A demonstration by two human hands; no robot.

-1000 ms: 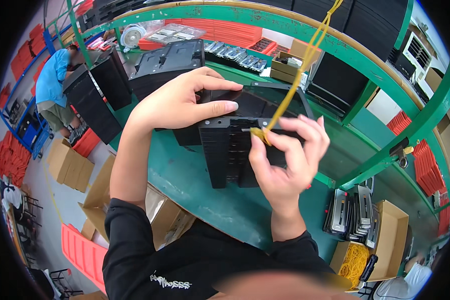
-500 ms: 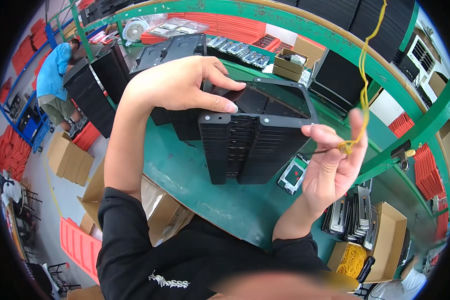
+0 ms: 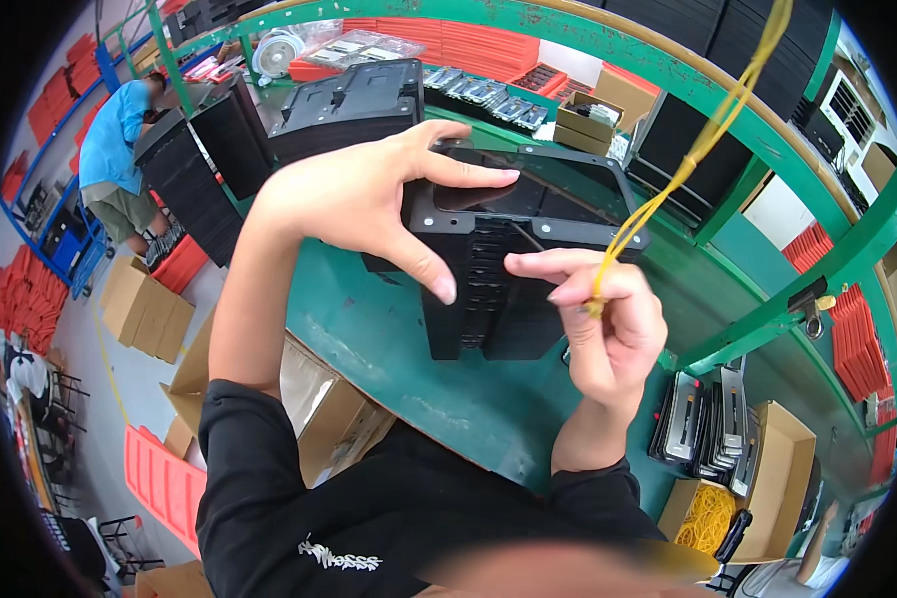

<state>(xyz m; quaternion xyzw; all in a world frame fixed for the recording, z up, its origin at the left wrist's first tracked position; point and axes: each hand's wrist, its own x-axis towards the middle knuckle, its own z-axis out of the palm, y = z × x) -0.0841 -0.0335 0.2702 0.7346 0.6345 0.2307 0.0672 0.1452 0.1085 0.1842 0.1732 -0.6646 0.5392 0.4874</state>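
Green paint covered the worktop, and a green metal frame curved over its far side, with red bins and black trays stored behind. On the worktop, close in front of the person, stood a stack of black plastic trays. The left hand rested on the top of this stack: the forearm came up from the lower edge, the wrist was bent, the fingers were stretched flat over the upper rim and the thumb pointed down along the front side, so the hand was open and pressing rather than closed around anything. The right hand was raised just beside the right front corner of the stack, with the forearm almost upright. Its thumb and fingers were pinched closed on a yellow rubber band, which ran stretched and tight from the fingertips up toward the top right of the view. Farther left, a person in a blue shirt bent over other black stacks.
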